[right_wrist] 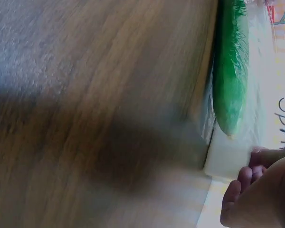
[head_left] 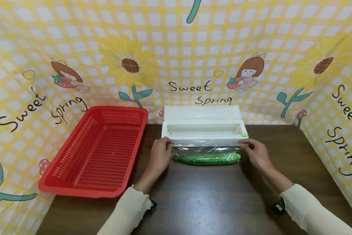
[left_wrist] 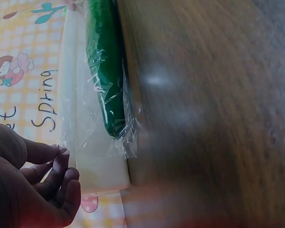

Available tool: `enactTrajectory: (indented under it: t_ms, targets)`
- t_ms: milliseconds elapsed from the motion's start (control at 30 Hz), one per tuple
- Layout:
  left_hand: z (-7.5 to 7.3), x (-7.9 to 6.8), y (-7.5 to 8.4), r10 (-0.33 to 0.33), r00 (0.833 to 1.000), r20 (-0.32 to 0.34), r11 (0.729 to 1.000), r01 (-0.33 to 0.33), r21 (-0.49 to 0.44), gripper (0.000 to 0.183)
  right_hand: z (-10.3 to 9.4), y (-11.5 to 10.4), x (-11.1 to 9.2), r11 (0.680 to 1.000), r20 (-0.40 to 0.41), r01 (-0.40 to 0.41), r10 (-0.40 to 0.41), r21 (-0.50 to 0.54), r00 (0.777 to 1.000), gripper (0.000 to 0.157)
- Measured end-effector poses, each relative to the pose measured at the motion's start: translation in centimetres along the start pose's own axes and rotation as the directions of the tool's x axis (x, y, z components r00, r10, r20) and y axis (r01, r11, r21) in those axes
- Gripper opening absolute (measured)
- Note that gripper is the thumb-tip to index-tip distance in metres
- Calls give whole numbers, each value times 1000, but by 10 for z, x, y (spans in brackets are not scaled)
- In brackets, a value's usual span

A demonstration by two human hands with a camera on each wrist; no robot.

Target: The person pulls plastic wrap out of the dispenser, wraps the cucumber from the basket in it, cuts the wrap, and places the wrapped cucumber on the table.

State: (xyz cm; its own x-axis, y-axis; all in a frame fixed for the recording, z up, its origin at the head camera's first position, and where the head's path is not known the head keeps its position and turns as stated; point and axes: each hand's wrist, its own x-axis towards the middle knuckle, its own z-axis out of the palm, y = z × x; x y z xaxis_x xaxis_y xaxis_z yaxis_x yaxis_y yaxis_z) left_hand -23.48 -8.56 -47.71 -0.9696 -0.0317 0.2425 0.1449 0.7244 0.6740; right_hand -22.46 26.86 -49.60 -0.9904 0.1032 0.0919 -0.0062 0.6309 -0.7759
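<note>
A green cucumber (head_left: 208, 159) lies lengthwise in front of a white cling film dispenser box (head_left: 168, 130), whose lid stands open at the back. Clear cling film (left_wrist: 92, 88) covers the cucumber and reaches back to the box's front; loose film bunches past one cucumber end in the left wrist view. At the film's left edge, my left hand (head_left: 160, 155) pinches the film between thumb and fingertip beside the box's front corner. My right hand (head_left: 257, 155) pinches the film's opposite edge near the right corner. Neither hand touches the cucumber.
A red perforated plastic basket (head_left: 135, 156) stands on the left of the brown wooden table (head_left: 199, 202). A yellow checked cloth (head_left: 182, 58) with printed flowers hangs behind and at both sides. A light green piece (head_left: 245, 134) sits at the box's right end.
</note>
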Motion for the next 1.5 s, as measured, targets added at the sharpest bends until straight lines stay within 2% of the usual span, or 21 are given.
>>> enactTrajectory:
  t_ms: [100, 367, 500, 600, 800, 933, 1133, 1233, 1333, 1500]
  targets:
    - [0, 1, -1, -11, 1000, 0, 1000, 11, 2, 7, 4, 3, -3, 1000, 44, 15, -14, -21, 999, 25]
    - [-1, 3, -1, -23, 999, 27, 996, 25, -84, 6, 4, 3, -3, 992, 5, 28, -29, 119, 1000, 31]
    - [-2, 3, -1, -22, 999, 47, 982, 31, -184, 6, 0, 2, -3, 995, -3, 53, -53, 90, 999, 32]
    - [-2, 1, -1, -31, 997, 72, 970, 47, -240, 7, -5, 5, -5, 994, 2, 99, -100, 51, 995, 26]
    - [-5, -7, -5, -45, 990, 131, 957, 80, -279, 8, -9, 16, -13, 972, 31, 235, -234, -23, 972, 13]
    - [-7, -13, -9, -5, 986, 167, 967, 47, -251, 10, -11, 24, -16, 940, 39, 340, -338, -36, 940, 15]
    - [-14, -23, -13, 50, 967, 249, 988, -11, -154, 18, -13, 35, -19, 846, 127, 531, -521, -56, 844, 29]
    - [-15, -26, -15, 110, 951, 289, 992, -89, -86, 23, -14, 39, -21, 818, 165, 570, -553, -81, 817, 35]
    - [-14, -28, -17, 178, 929, 325, 983, -182, -20, 28, -15, 41, -22, 781, 193, 605, -577, -153, 794, 36]
    - [-11, -31, -19, 277, 893, 354, 936, -334, 110, 42, -15, 42, -23, 715, 234, 635, -590, -292, 773, 31]
